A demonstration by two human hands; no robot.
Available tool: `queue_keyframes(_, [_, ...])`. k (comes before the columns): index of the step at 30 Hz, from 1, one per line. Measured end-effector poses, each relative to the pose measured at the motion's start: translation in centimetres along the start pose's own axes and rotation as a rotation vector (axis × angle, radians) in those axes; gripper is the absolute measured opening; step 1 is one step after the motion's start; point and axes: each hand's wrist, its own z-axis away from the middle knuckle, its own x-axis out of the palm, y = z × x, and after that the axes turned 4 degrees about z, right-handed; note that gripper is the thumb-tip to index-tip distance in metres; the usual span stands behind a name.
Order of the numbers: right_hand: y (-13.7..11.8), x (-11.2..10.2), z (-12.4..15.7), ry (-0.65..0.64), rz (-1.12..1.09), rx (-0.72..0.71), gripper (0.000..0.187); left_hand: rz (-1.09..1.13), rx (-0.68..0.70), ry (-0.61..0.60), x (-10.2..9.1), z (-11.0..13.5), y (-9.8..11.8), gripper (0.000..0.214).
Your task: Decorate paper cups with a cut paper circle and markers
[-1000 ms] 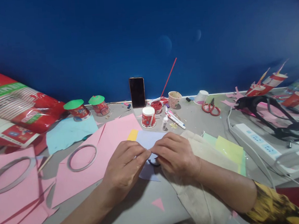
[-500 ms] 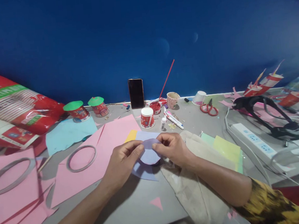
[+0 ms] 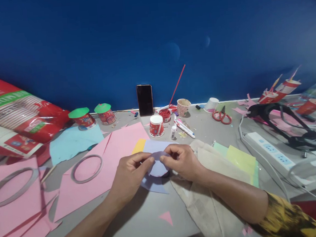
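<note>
A round lavender paper disc (image 3: 158, 168) is held upright-ish between both hands above the table. My left hand (image 3: 133, 171) pinches its left edge between thumb and fingers. On the opposite edge, my right hand (image 3: 182, 162) grips it the same way. Beneath and behind the disc lies a larger lavender paper sheet (image 3: 155, 185) with a yellow piece (image 3: 138, 146) beside it. Just beyond the hands stands an upside-down red paper cup (image 3: 156, 126) with a white base on top, and a small white glue bottle (image 3: 173, 132) is next to it.
Pink paper sheets (image 3: 78, 190) with grey tape rings (image 3: 87, 169) cover the left. Two green-topped cups (image 3: 83, 118) and a phone (image 3: 145, 100) stand along the wall. Right are red-handled scissors (image 3: 221, 116), a beige cloth (image 3: 207, 195) and a power strip (image 3: 270, 154).
The whole view has shifted slightly, so things sit a little lower and to the right. Both hands keep their hold on the paper disc, which looks slightly more tilted.
</note>
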Motion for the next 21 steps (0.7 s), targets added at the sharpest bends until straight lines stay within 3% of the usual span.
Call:
queue_keyframes(4, [0.28,0.35,0.09,0.069,0.085,-0.101,0.021,-0.014,0.038,0.001,-0.07,0.04,-0.38,0.023])
queue_keyframes(12, [0.53,0.44,0.11,0.067,0.16,-0.146,0.023,-0.007,0.014,0.004,0.02,-0.09,-0.82,0.024])
queue_keyframes(21, [0.5,0.47,0.12,0.051,0.209,-0.099,0.028,-0.026,0.008,-0.004,-0.15,-0.21,-0.8,0.024])
